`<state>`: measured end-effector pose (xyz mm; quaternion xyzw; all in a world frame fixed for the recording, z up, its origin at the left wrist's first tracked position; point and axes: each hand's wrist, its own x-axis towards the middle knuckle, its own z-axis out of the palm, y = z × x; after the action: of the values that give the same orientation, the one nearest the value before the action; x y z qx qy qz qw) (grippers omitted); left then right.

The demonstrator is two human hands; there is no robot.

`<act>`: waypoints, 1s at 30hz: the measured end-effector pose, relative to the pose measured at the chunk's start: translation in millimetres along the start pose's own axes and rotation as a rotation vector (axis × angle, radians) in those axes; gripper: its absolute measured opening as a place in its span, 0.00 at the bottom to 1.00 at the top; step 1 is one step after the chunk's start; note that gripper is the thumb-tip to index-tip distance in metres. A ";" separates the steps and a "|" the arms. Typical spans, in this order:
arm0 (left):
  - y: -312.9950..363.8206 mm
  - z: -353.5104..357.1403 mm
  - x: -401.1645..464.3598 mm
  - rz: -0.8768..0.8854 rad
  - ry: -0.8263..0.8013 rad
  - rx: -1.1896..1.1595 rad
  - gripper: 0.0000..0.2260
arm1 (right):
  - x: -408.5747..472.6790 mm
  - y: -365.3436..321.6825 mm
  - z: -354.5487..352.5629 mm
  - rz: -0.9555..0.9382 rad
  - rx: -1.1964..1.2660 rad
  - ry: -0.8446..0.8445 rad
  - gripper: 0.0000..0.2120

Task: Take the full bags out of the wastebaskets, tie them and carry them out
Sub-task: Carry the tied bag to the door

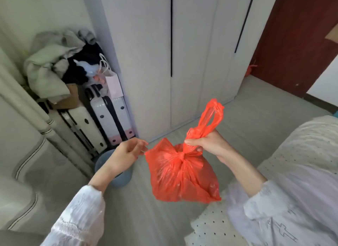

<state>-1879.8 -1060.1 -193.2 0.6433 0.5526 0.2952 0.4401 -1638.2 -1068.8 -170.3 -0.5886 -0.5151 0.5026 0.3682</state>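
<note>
A full red plastic bag hangs in the air in front of me, its neck twisted into a knot. My right hand grips the bunched handles just above the knot, and one handle loop sticks up past my fingers. My left hand is to the left of the bag, its fingertips pinching a corner of the red plastic. A blue wastebasket stands on the floor under my left wrist, mostly hidden by my arm.
White wardrobe doors rise ahead. Suitcases with clothes and a paper bag piled on top fill the left corner. A bed with dotted cover lies at right. A dark red door is at the far right.
</note>
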 end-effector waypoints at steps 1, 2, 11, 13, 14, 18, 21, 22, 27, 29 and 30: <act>1.8 -5.3 22.6 0.000 0.000 -0.012 0.10 | 21.7 -4.7 -6.3 0.004 0.003 0.019 0.13; 2.8 -9.9 47.0 0.001 0.000 -0.026 0.10 | 44.0 -8.7 -13.3 0.008 0.009 0.038 0.13; 21.3 -0.9 306.4 0.056 -0.215 -0.008 0.10 | 256.6 -32.0 -103.7 0.033 0.032 0.294 0.13; 32.0 4.8 368.8 0.089 -0.269 0.012 0.10 | 297.2 -33.3 -129.8 0.051 0.051 0.371 0.12; 37.7 8.5 399.7 0.103 -0.286 0.012 0.10 | 316.3 -34.6 -143.4 0.064 0.059 0.407 0.11; 68.0 37.7 506.8 0.140 -0.364 0.007 0.10 | 377.9 -34.4 -202.3 0.141 0.052 0.541 0.09; 92.9 78.9 578.8 0.173 -0.464 0.022 0.12 | 415.2 -26.8 -253.3 0.174 0.112 0.642 0.09; 100.5 94.9 600.0 0.183 -0.486 0.027 0.13 | 426.9 -23.5 -271.3 0.180 0.137 0.673 0.09; 137.7 186.5 701.5 0.204 -0.549 0.026 0.11 | 489.9 1.5 -378.2 0.204 0.140 0.758 0.08; 157.7 230.4 741.3 0.209 -0.528 -0.005 0.10 | 514.8 15.7 -426.5 0.216 0.112 0.779 0.08; 168.7 253.6 760.3 0.204 -0.506 -0.034 0.10 | 525.9 23.1 -451.8 0.232 0.096 0.785 0.08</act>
<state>-1420.5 -383.3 -234.8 0.7414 0.3523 0.1769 0.5431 -1212.9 -521.6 -202.9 -0.7720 -0.2418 0.3013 0.5047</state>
